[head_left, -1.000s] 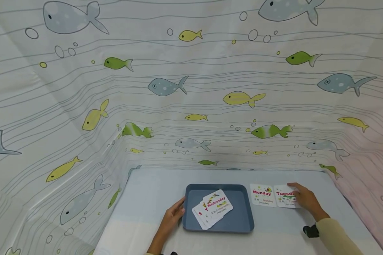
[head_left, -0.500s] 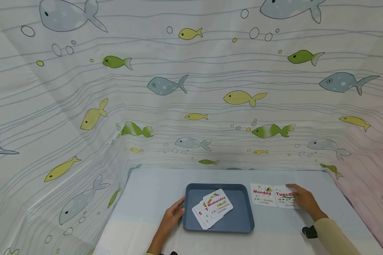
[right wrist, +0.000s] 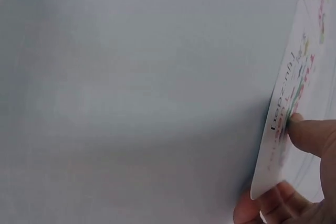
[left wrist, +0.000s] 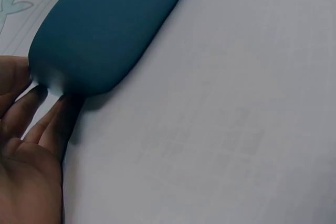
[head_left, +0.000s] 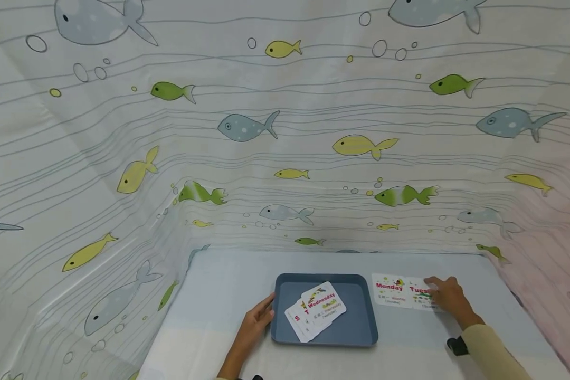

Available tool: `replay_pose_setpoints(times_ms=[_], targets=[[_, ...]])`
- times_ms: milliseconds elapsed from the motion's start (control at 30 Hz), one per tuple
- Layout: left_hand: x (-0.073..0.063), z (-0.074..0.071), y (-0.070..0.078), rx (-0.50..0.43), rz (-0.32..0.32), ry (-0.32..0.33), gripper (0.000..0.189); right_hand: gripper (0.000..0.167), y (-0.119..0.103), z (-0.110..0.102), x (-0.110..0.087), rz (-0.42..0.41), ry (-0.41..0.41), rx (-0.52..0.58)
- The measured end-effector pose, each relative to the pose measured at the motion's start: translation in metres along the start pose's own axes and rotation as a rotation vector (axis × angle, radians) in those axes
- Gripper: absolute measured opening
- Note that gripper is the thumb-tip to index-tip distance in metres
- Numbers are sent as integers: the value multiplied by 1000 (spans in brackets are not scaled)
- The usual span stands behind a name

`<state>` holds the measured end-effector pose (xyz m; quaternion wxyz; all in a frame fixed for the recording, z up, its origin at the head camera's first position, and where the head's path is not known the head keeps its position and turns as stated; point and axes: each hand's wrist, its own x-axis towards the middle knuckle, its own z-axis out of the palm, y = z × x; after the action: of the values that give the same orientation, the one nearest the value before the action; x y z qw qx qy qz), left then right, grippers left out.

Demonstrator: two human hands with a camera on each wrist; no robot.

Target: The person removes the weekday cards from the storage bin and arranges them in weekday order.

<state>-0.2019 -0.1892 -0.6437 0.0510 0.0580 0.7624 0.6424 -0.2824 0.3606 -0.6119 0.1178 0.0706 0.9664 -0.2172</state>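
A white "Tuesday" flashcard (head_left: 420, 295) is pinched at its right side by my right hand (head_left: 451, 298). In the right wrist view the thumb (right wrist: 310, 132) lies on the card's printed face, with other fingers at its edge below. Directly left of it is the "Monday" flashcard (head_left: 390, 290), the two edges meeting in the head view. My left hand (head_left: 254, 327) rests against the left side of the blue-grey tray (head_left: 356, 335), fingertips on its wall. In the tray, several overlapping flashcards lie fanned, the "Wednesday" flashcard (head_left: 325, 306) on top.
The table (head_left: 218, 295) has a pale blue and white cover. A fish-patterned cloth (head_left: 285, 153) hangs behind and along both sides, meeting the table's far edge. Dark wrist devices show at both sleeves, the right one (head_left: 457, 346) near the table surface.
My right hand has slid slightly left over the "Tuesday" card and covers more of its print. The left hand, the tray and the cards in it stay put.
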Motion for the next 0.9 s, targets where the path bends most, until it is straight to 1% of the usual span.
replay_pose_setpoints(times_ms=[100,167,267,367,567,667,733,900], targets=[[0,0,1,12,-11,20,53,48,0,0,0,1,3,-24],[1,0,2,17,-14,29,52,50,0,-2,1,-4,-9,-46],[0,2,2,4,-21,35,52,55,0,-5,0,-17,-33,-95],[-2,5,0,-4,-36,42,52,59,3,-3,-5,-31,-37,-110],[-5,5,-2,-4,-52,41,54,66,11,8,-10,-55,24,-44],[-6,5,-1,-12,-53,35,54,71,13,9,-11,-83,43,-42],[-7,5,0,-18,-59,33,55,74,13,9,-13,-94,45,-44],[-5,5,2,6,-48,42,55,81,12,4,-17,-89,29,-12]])
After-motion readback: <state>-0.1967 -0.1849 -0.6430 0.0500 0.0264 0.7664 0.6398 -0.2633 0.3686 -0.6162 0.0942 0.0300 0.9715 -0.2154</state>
